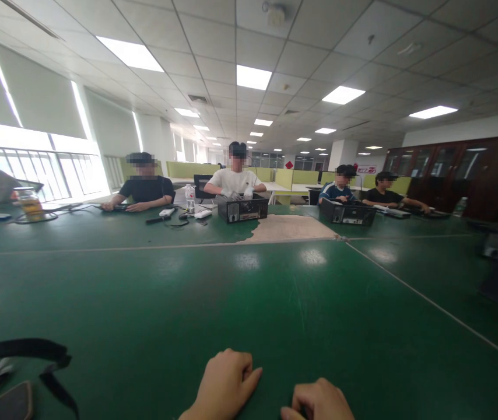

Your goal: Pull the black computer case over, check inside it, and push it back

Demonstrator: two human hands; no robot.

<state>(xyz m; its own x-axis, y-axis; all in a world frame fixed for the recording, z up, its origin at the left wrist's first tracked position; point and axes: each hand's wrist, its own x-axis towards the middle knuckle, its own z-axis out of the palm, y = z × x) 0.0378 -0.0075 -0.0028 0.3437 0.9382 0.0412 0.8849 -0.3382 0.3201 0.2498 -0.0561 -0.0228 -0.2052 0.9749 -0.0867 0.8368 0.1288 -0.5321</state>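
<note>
Counter | your left hand and right hand rest loosely curled, holding nothing | step: idle, judged | next: reach strap, left.

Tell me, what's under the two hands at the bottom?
Under the left hand and right hand is the green table. Both rest on it with fingers curled. Whether anything small sits beneath the palms cannot be seen.
</note>
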